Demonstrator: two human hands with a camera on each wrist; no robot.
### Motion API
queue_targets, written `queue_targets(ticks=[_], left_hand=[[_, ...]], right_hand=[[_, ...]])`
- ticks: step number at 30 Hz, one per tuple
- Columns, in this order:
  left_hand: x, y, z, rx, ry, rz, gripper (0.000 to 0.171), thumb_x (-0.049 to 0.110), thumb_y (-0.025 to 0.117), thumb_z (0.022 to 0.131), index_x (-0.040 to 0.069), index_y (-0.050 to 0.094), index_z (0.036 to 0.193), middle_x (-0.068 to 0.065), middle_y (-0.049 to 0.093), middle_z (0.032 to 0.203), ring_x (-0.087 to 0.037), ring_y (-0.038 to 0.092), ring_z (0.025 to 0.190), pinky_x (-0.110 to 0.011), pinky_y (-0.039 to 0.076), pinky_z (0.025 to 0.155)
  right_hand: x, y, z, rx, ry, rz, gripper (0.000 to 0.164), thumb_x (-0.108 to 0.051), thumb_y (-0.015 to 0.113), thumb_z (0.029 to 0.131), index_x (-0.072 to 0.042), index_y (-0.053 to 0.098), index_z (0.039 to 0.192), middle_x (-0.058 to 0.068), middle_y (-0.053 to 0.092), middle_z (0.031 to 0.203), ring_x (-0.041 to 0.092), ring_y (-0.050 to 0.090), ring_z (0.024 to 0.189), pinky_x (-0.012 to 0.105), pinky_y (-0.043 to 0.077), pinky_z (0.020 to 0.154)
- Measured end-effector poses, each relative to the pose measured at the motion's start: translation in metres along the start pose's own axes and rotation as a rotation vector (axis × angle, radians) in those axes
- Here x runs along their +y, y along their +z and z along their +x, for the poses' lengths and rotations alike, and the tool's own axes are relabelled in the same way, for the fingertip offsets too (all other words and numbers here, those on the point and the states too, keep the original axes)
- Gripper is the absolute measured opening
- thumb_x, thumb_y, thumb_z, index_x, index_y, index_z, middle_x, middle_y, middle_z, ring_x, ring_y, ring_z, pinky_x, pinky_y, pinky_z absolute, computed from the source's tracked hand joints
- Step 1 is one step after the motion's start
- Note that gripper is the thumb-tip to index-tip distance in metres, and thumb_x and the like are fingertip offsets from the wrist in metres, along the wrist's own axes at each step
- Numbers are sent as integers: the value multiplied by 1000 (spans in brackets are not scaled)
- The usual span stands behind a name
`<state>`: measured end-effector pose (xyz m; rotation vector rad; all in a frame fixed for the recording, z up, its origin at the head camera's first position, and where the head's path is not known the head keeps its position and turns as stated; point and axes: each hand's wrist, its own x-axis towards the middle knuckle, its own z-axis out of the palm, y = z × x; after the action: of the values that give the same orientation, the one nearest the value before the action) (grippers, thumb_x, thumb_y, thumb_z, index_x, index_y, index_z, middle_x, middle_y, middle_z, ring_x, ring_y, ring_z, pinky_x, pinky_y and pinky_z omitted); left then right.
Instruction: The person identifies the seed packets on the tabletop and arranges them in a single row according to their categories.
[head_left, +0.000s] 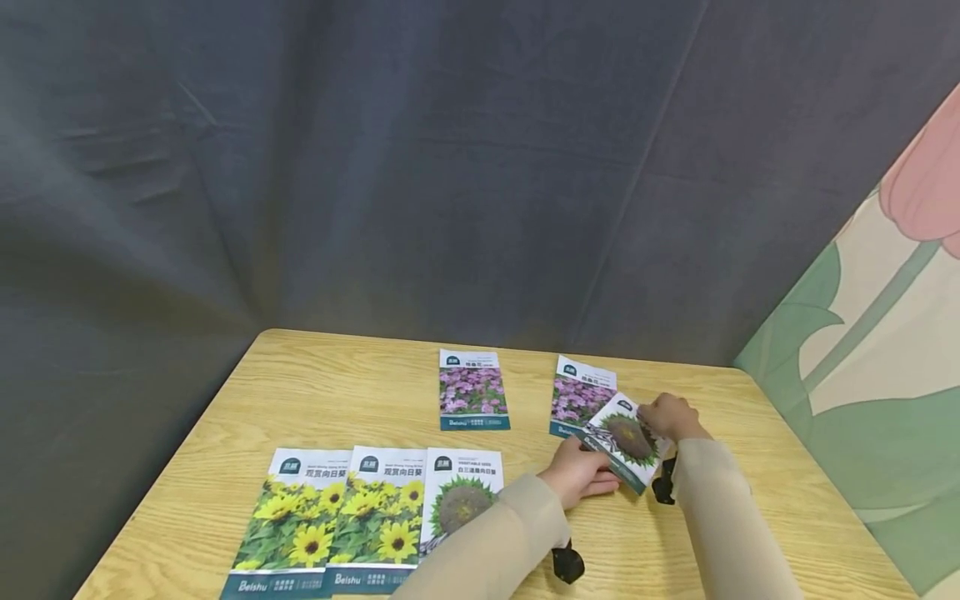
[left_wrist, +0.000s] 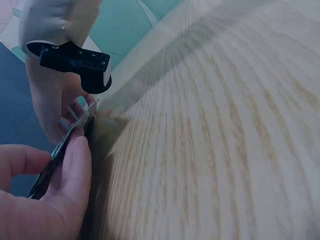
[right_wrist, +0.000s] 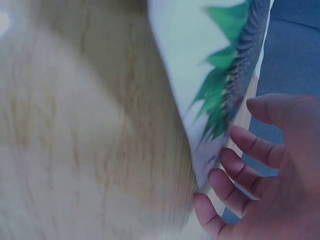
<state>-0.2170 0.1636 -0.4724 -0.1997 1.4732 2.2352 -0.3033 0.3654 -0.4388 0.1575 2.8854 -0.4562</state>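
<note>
"Seed packet (head_left: 626, 437) slanted between your two hands at the right of the bench (head_left: 345, 383), its front printed with a dark sunflower head ringed in green."

"What does your left hand (head_left: 573, 475) have?"

"The green-banded bottom end. Your thumb lies on one face and your fingers (left_wrist: 80, 162) on the other, parted by little more than the thin packet they pinch. The left wrist view shows the packet tipped up from the wood."

"And your right hand (head_left: 672, 417)?"

"At the packet's right side, opposite your left. Your fingers there are bent in toward the edge and hold it; how firmly, you could not tell from the right wrist view."

"What lies beyond your grip?"

"Just behind, a purple-flower packet (head_left: 573, 400), one corner covered from the head camera by the piece you hold. Well to its left, another purple-flower packet (head_left: 474, 390) lies flat near the back of the bench."

"And in front of you?"

"Three in a row at the left: an outer yellow-flower packet (head_left: 288, 525), an inner yellow-flower packet (head_left: 378, 521) and a second sunflower-head packet (head_left: 459, 500), its lower part hidden by your left sleeve (head_left: 487, 542). Whether their edges touch or overlap is hard to tell. A dark curtain (head_left: 450, 167) stands behind the bench; a wall painted with a pink tulip (head_left: 926, 183) fills the right."
</note>
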Motion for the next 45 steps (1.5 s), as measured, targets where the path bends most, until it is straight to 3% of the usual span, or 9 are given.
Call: queue_targets(ticks=[6, 9, 16, 22, 30, 33, 36, 39, 45], left_hand=[[4, -6, -7, 4, 29, -1, 56, -10, 56, 88, -4, 41, 141, -18, 65, 95, -32, 73, 81, -39, 62, 79], [8, -11, -11, -12, 46, -6, 48, -10, 57, 87, -2, 47, 134, -19, 67, 93, -31, 73, 80, -38, 62, 78], [13, -22, -19, -19, 76, 6, 45, -10, 57, 88, 4, 50, 130, -17, 70, 93, -29, 74, 80, -38, 62, 76], [17, -30, -30, -16, 89, 104, 54, -8, 59, 88, 11, 42, 136, -14, 65, 96, -24, 73, 74, -35, 63, 65], [24, -52, -54, -95, 111, 302, 53, 0, 50, 100, -9, 36, 150, -26, 53, 134, -26, 73, 79, -36, 63, 68], [30, -60, -62, -110, 116, 389, 32, 0, 52, 100, -14, 54, 130, -24, 67, 116, -23, 73, 75, -33, 62, 67], [33, -66, -71, -122, 136, 494, 10, 1, 58, 99, -5, 64, 96, -12, 71, 79, -17, 70, 64, -30, 61, 62], [34, -71, -79, -149, 155, 610, 25, 6, 62, 100, 2, 62, 75, -6, 68, 64, -10, 64, 53, -27, 59, 56], [31, -85, -94, -184, 153, 743, 39, 8, 62, 100, 4, 57, 62, -5, 66, 55, -6, 55, 42, -25, 55, 46]], right_hand=[[-3, 6, -2, 57, -31, 97, 35, -23, 48, 98, 10, 61, 99, 18, 61, 89, 34, 55, 85, 49, 46, 78], [-4, 10, -4, 76, -15, 200, 35, -23, 46, 101, 10, 56, 105, 21, 60, 94, 32, 55, 85, 42, 48, 71], [-14, 14, -10, 134, -4, 387, 39, -26, 46, 103, 10, 54, 118, 31, 57, 118, 37, 58, 98, 41, 50, 77], [-31, 13, -15, 189, 0, 482, 38, -24, 49, 102, 9, 55, 119, 30, 57, 118, 36, 57, 99, 36, 48, 75], [-49, 13, -22, 187, -77, 505, 33, -23, 54, 102, 7, 61, 114, 22, 63, 108, 29, 57, 93, 31, 46, 72], [-54, 14, -26, 163, -112, 504, 31, -22, 55, 103, 6, 63, 113, 20, 62, 107, 28, 55, 92, 31, 45, 72], [-58, 18, -29, 148, -161, 498, 27, -20, 56, 103, 5, 64, 110, 19, 63, 106, 27, 54, 91, 31, 45, 70], [-61, 22, -33, 131, -218, 485, 22, -17, 58, 102, 4, 65, 108, 16, 63, 103, 25, 53, 88, 32, 45, 69], [-70, 30, -38, 80, -371, 444, 16, -11, 61, 100, 3, 67, 105, 12, 64, 96, 21, 54, 85, 33, 47, 69]])
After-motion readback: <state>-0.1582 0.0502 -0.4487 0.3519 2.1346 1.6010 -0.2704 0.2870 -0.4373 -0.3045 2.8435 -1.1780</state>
